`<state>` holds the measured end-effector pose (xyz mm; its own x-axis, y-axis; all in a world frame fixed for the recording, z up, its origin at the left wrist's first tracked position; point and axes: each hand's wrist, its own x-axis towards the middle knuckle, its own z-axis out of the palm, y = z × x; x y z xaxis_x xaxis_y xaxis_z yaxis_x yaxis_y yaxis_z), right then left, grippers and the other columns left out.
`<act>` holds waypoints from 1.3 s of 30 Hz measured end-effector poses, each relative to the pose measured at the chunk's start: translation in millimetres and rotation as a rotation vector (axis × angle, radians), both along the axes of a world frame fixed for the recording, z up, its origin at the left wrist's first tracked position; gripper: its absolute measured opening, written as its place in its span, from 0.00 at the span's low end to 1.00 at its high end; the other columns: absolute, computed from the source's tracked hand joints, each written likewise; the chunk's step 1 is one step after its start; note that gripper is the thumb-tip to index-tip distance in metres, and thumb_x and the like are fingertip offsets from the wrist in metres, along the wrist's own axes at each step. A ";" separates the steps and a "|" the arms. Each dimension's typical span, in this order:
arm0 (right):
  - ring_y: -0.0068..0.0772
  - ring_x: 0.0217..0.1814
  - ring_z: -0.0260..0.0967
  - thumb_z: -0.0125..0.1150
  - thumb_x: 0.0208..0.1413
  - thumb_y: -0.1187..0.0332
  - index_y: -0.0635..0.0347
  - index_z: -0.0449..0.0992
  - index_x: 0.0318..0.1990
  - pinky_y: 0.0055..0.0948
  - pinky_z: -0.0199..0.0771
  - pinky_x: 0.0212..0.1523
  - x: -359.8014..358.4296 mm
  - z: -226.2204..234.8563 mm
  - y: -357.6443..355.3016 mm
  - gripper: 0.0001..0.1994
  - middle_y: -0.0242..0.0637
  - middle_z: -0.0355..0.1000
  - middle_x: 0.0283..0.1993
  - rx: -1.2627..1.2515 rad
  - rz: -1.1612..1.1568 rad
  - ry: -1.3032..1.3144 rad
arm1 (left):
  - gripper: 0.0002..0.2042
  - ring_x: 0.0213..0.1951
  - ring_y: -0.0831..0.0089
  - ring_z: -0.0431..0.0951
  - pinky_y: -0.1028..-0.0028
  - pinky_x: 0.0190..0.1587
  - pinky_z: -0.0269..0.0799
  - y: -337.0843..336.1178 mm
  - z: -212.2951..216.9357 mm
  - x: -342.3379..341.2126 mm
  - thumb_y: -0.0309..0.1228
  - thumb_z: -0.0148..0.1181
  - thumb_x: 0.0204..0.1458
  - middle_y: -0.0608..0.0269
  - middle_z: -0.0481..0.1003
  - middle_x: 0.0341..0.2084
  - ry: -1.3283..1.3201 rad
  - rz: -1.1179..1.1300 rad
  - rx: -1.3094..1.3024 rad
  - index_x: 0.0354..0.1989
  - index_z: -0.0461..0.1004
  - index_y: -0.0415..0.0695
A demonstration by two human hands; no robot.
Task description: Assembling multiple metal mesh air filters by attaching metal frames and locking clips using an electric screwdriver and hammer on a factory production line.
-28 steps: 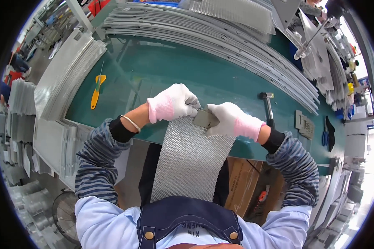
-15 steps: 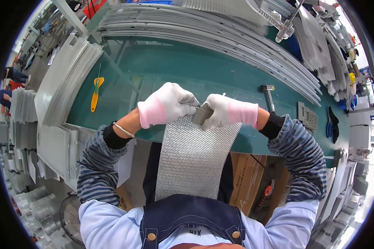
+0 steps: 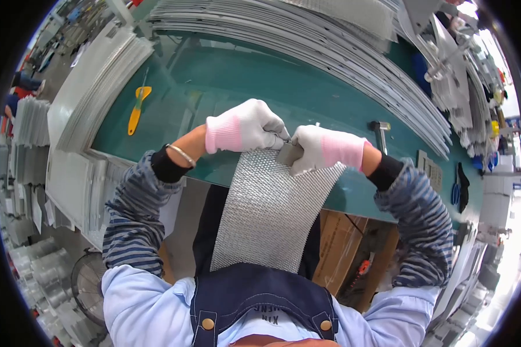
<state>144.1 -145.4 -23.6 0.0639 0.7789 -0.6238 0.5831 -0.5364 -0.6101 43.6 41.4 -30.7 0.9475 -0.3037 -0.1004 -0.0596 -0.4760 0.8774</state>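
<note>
From afar, I have the right hand (image 3: 314,149) pinching a small grey plate (image 3: 287,155) at the far edge of a silver mesh sheet (image 3: 272,214) that slopes down toward the lap, while the left hand (image 3: 253,125) curls just beside it, gripping what, if anything, I cannot tell. I judge this to be close work along that edge, calling next for a steady sheet. Metal strips (image 3: 307,43) line the green counter (image 3: 214,69) in a crowded workshop.
</note>
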 end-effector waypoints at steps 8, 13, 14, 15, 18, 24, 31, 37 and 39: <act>0.51 0.58 0.61 0.77 0.29 0.49 0.70 0.70 0.52 0.43 0.66 0.58 -38.7 -43.8 -24.7 0.42 0.48 0.66 0.50 0.456 -0.131 -0.751 | 0.36 0.65 0.54 0.62 0.49 0.66 0.51 9.1 -15.1 -31.5 0.48 0.62 0.49 0.52 0.65 0.61 -0.695 0.219 0.778 0.64 0.61 0.38; 0.51 0.58 0.60 0.70 0.31 0.36 0.70 0.69 0.55 0.45 0.61 0.59 -42.3 -79.0 -20.7 0.49 0.46 0.65 0.50 0.611 -0.178 -0.887 | 0.42 0.70 0.53 0.54 0.49 0.70 0.41 -8.2 -84.8 -67.9 0.54 0.59 0.50 0.44 0.57 0.67 -0.390 0.126 0.786 0.66 0.57 0.35; 0.51 0.58 0.60 0.70 0.31 0.36 0.70 0.69 0.55 0.45 0.61 0.59 -39.4 -81.1 -21.1 0.49 0.46 0.65 0.50 0.593 -0.187 -0.877 | 0.42 0.70 0.53 0.54 0.49 0.70 0.41 -8.8 -85.0 -64.0 0.54 0.59 0.50 0.44 0.57 0.67 -0.380 0.112 0.772 0.66 0.57 0.35; 0.50 0.56 0.61 0.70 0.31 0.36 0.69 0.70 0.54 0.45 0.62 0.58 -38.5 -79.2 -20.3 0.48 0.46 0.65 0.49 0.608 -0.181 -0.856 | 0.41 0.70 0.54 0.53 0.50 0.71 0.41 -9.7 -77.8 -63.9 0.54 0.57 0.51 0.44 0.56 0.67 -0.358 0.111 0.796 0.66 0.57 0.36; 0.49 0.52 0.61 0.70 0.32 0.36 0.69 0.70 0.52 0.44 0.63 0.56 -34.3 -85.5 -22.2 0.47 0.45 0.65 0.47 0.663 -0.182 -0.833 | 0.40 0.69 0.53 0.54 0.49 0.70 0.42 -11.6 -78.5 -65.4 0.52 0.59 0.50 0.44 0.56 0.67 -0.380 0.133 0.766 0.66 0.57 0.35; 0.48 0.52 0.63 0.74 0.38 0.48 0.69 0.71 0.50 0.43 0.67 0.54 -28.9 -74.8 -25.6 0.37 0.46 0.65 0.46 0.745 -0.274 -0.723 | 0.37 0.68 0.53 0.57 0.52 0.70 0.46 -5.4 -76.0 -69.1 0.47 0.62 0.50 0.43 0.59 0.65 -0.465 0.181 0.680 0.65 0.60 0.36; 0.34 0.41 0.74 0.62 0.47 0.73 0.66 0.74 0.44 0.31 0.74 0.45 -32.8 32.4 -31.4 0.14 0.43 0.75 0.38 0.560 -0.419 -0.142 | 0.20 0.35 0.75 0.75 0.74 0.39 0.73 12.8 -48.2 -131.6 0.34 0.66 0.50 0.61 0.78 0.34 0.249 0.383 -0.195 0.47 0.75 0.33; 0.27 0.38 0.74 0.60 0.46 0.78 0.69 0.74 0.45 0.27 0.74 0.42 -46.9 137.6 -48.8 0.15 0.40 0.76 0.36 0.482 -0.463 -0.243 | 0.09 0.22 0.83 0.67 0.77 0.27 0.66 -12.9 -7.2 -141.3 0.32 0.66 0.53 0.66 0.72 0.18 0.028 0.315 -0.272 0.35 0.78 0.38; 0.23 0.36 0.71 0.54 0.47 0.80 0.68 0.73 0.45 0.23 0.73 0.38 -46.5 180.0 -57.2 0.15 0.34 0.73 0.35 0.678 -0.508 -0.374 | 0.08 0.21 0.76 0.69 0.74 0.27 0.68 -3.6 72.4 -132.2 0.31 0.66 0.50 0.62 0.71 0.16 -0.278 0.325 -0.071 0.31 0.76 0.40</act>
<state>97.5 -202.6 156.4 0.6028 0.7933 0.0855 0.5983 -0.3786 -0.7062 -88.6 37.8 41.7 0.9831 0.0175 0.1821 -0.1551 -0.4480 0.8805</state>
